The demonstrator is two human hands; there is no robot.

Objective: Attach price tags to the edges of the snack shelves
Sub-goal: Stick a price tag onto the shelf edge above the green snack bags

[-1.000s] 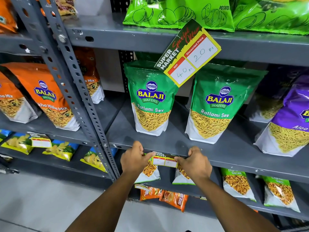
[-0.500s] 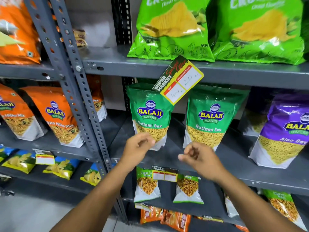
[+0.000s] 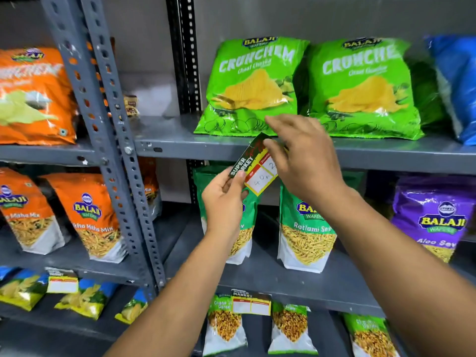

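A yellow, red and dark "Super Market" price tag (image 3: 257, 173) hangs tilted from the front edge of the grey upper shelf (image 3: 195, 148). My left hand (image 3: 223, 199) pinches its lower left corner between thumb and fingers. My right hand (image 3: 301, 155) lies over the tag's upper right part at the shelf edge, fingers spread, thumb on the tag. A second price tag (image 3: 251, 302) sits straight on the edge of the lower shelf (image 3: 322, 292). A third tag (image 3: 62, 282) is fixed on the left rack's shelf edge.
Green Crunchem bags (image 3: 252, 86) stand on the upper shelf, green Ratlami Sev pouches (image 3: 306, 228) and a purple Aloo Sev pouch (image 3: 435, 215) below. Orange Mitha Mix pouches (image 3: 90, 215) fill the left rack. A perforated grey upright (image 3: 110, 140) divides the racks.
Both hands left the lower shelf's tag and rose to the tilted tag on the upper shelf edge. The left hand took hold of its corner; the view tilted up.
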